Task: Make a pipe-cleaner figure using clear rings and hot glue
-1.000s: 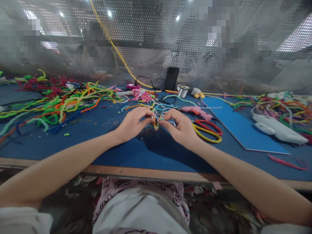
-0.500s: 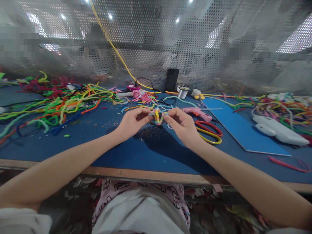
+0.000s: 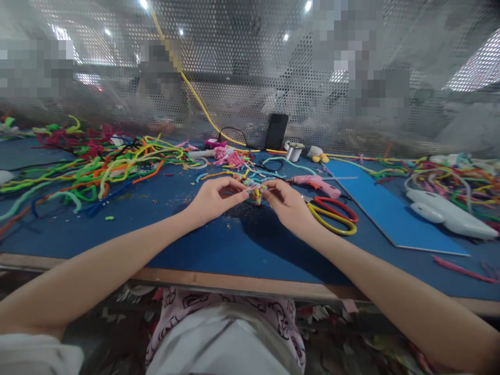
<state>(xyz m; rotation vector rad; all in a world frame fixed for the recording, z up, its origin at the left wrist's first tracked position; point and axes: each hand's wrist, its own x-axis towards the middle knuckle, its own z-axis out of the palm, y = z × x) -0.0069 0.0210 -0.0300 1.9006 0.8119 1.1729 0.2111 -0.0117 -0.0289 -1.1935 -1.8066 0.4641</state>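
Both hands meet over the middle of the blue bench (image 3: pixel 219 250), pinching one small bundle of twisted pipe cleaners (image 3: pixel 254 191) between them. The left hand (image 3: pixel 213 198) grips its left side with thumb and fingertips; the right hand (image 3: pixel 287 205) grips the right side the same way. The bundle shows yellow, pink and pale blue strands and is held just above the bench. Just right of the right hand lie scissors (image 3: pixel 334 214) with red and yellow handles, and behind them a pink glue gun (image 3: pixel 314 182). A heap of loose pipe cleaners (image 3: pixel 97 164) spreads toward the far left corner. A phone (image 3: pixel 276 132) leans at the far edge.
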